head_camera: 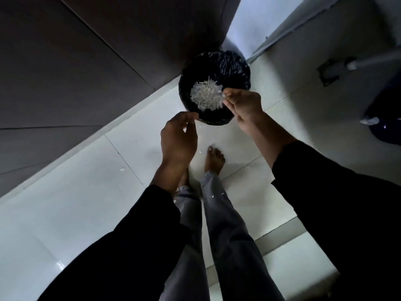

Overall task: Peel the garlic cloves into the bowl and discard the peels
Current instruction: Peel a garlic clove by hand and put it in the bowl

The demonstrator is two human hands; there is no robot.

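Garlic peels (206, 96) lie heaped in the black-lined bin (235, 68). The right hand (244, 103) pinches a few peels over it. The left hand (179, 137) hangs loosely curled, holding nothing.

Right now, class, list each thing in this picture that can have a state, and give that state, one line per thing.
Bin: upright on the floor, lined with a black bag, open at the top.
Garlic peels: heaped inside the bin.
Left hand: near the bin's rim, fingers loosely curled, nothing seen in them.
Right hand: over the bin, fingertips pinched together, perhaps on a peel scrap.
Floor: pale tiles, a few white flecks scattered.
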